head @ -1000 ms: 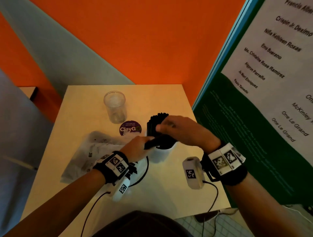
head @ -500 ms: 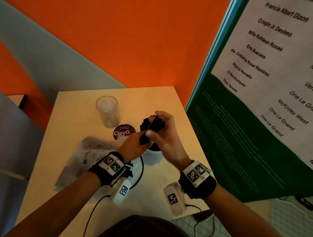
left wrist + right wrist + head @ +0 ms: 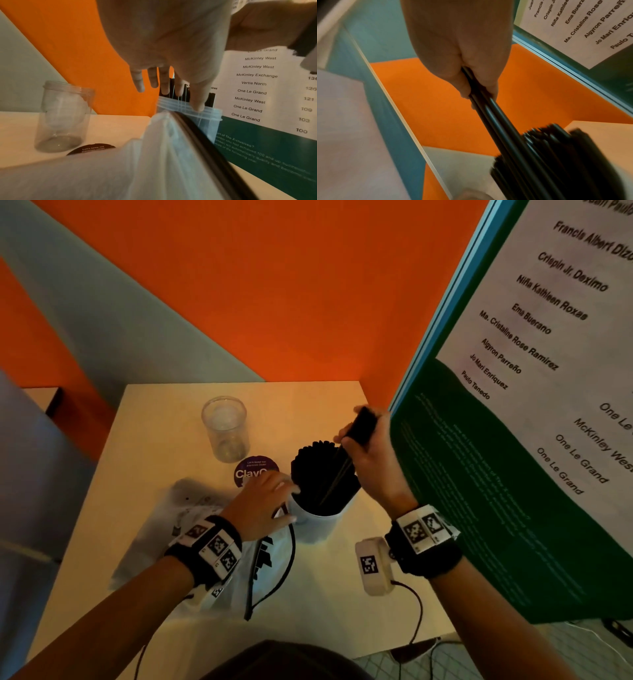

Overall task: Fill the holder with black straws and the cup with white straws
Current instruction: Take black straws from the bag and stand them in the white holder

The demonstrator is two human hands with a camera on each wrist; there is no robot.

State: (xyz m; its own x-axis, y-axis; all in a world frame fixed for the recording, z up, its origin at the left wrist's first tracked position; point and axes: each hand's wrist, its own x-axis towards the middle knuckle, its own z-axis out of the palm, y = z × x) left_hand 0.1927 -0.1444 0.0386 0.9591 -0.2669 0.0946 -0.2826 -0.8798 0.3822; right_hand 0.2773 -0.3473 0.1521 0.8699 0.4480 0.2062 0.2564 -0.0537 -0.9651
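The holder (image 3: 318,522), a pale translucent tub near the middle of the table (image 3: 164,419), is already packed with black straws (image 3: 317,474) standing upright. A further small bunch of black straws (image 3: 489,108) is gripped in the right hand (image 3: 370,460), fingers and thumb curled tightly round its upper end, its lower ends slanting down among the standing ones. The left hand (image 3: 263,501) is laid against the holder's rim, fingers straight and spread, nothing being held. The black half of the task is judged nearly finished. The cup (image 3: 226,428), a clear jar beyond the holder and well apart from it, holds no straws, so the white half is judged not yet begun.

No white straws can be made out with certainty. A crumpled plastic bag (image 3: 191,508) lies under the left wrist, but its contents cannot be read. The bunch's lower ends are lost among the others, and the standing straws are blurred in the right wrist view.
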